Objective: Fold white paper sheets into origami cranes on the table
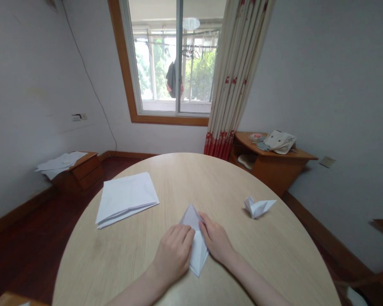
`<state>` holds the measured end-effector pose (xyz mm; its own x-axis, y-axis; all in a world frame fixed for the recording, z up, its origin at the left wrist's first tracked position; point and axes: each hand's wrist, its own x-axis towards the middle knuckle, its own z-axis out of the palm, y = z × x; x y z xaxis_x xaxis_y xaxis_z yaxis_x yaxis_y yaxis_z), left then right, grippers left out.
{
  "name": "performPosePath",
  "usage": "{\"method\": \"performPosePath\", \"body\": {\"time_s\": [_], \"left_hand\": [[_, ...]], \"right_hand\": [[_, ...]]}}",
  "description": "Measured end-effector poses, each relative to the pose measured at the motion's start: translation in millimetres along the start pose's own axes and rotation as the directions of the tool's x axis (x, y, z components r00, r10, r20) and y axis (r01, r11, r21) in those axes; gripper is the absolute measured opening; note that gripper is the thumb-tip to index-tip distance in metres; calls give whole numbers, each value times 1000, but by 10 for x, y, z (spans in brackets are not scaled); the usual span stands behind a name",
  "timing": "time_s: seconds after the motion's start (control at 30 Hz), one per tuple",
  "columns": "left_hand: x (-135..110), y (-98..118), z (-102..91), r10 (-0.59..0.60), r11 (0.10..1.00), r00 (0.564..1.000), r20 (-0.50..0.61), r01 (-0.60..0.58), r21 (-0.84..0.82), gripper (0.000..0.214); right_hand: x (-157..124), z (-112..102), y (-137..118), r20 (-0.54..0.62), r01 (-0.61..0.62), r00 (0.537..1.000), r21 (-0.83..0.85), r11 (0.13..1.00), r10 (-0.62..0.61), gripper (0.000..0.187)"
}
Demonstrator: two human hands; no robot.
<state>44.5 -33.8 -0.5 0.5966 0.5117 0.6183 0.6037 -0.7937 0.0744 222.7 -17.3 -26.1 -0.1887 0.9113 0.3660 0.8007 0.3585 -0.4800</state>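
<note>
A white sheet of paper (198,250), folded into a long kite shape, lies on the round table between my hands. Its upper tip points away from me and its lower tip toward me. My left hand (178,246) is closed, with curled fingers pressing on the left side of the paper near its middle. Along the right edge, my right hand (216,238) grips the paper, with thumb and fingers close together near the upper part. The undersides of both hands are hidden.
A stack of white paper (127,197) lies on the table (191,170) at the left. To the right sits a folded paper figure (258,207). Beyond the table stand a wooden corner desk (271,170) with a cloth bag (279,141) and a low cabinet (89,174) with papers.
</note>
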Motion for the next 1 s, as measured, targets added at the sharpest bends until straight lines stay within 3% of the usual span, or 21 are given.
{"method": "performPosePath", "body": {"time_s": [0.07,0.2,0.4,0.77,0.87,1.0], "left_hand": [[-20,75,20,-11,999,992,129,5,46,27],[-92,132,107,-42,991,981,188,18,131,32],[-156,70,134,-32,984,954,300,-22,175,65],[-110,31,123,24,984,940,341,-83,159,86],[-83,19,113,40,984,944,327,-94,150,84],[-61,3,103,48,988,949,313,-90,123,81]], "right_hand": [[5,-11,9,-1,9,1000,-1,1000,-9,32],[11,-40,15,12,24,1000,23,999,-24,34],[20,-47,32,39,29,999,62,998,-31,37],[52,-83,7,42,19,999,221,975,-29,40],[49,-166,-48,-7,53,999,198,979,-52,40],[25,-344,-167,-82,190,979,58,980,-185,41]]}}
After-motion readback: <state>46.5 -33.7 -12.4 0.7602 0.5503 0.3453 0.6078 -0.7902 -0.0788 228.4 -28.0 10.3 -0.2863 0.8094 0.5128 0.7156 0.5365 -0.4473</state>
